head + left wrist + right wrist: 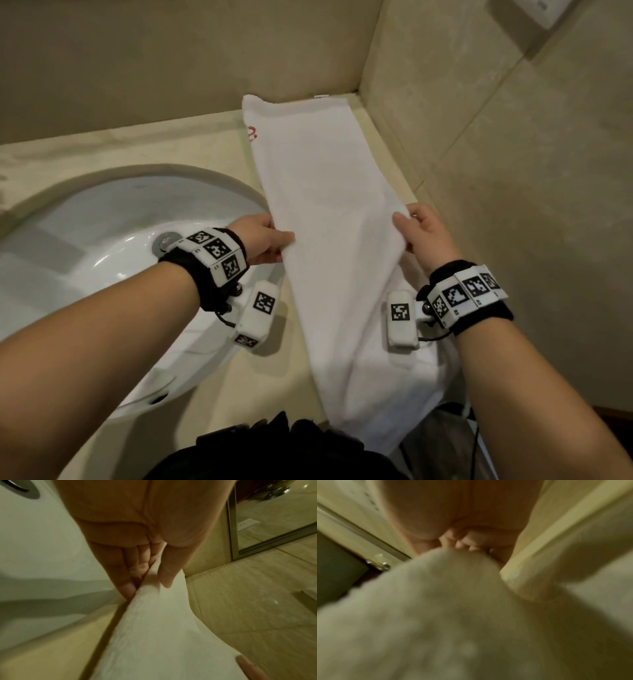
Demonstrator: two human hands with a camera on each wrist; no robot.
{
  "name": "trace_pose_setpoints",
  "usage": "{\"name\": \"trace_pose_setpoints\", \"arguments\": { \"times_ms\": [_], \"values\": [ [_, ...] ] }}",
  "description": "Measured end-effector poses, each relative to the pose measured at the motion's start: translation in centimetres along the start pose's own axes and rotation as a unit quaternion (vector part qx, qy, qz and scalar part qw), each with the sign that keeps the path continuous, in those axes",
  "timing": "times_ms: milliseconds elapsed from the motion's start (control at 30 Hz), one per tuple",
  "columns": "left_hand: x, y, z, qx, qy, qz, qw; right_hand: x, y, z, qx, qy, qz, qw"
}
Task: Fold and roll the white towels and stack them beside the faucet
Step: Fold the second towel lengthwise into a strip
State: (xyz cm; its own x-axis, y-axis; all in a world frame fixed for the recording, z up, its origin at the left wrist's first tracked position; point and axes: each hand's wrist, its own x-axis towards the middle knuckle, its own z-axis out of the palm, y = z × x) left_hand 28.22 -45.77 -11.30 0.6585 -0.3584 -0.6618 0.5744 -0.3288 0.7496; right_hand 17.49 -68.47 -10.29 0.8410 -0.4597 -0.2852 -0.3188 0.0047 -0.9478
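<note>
The towel [318, 192] runs lengthwise from the frame's bottom to the upper-centre corner; left hand [263, 240] and right hand [424, 233] pinch its opposite long edges mid-length, equally near.

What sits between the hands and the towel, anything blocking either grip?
Nothing visible. The left hand pinches the white towel at its left edge and the right hand grips its right edge, both in direct contact, beside the sink.
</note>
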Motion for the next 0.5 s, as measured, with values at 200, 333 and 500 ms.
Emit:
{"name": "trace_pose_setpoints", "arguments": {
  "times_ms": [200, 333, 500],
  "values": [
    [-1.5, -1.7, 0.7, 0.010, -0.017, -0.017, 1.000, -1.6, 0.7, -2.7, -0.131, 0.071, 0.051, 0.988],
    [-2.5, -2.5, 1.2, 0.023, -0.035, -0.035, 0.999, -2.7, 1.8, -3.5, -0.061, -0.055, 0.074, 0.994],
    [-3.9, -3.3, 2.4, 0.031, -0.069, -0.054, 0.996, -3.0, 1.8, -3.5, -0.160, -0.158, 0.027, 0.974]
  ]
}}
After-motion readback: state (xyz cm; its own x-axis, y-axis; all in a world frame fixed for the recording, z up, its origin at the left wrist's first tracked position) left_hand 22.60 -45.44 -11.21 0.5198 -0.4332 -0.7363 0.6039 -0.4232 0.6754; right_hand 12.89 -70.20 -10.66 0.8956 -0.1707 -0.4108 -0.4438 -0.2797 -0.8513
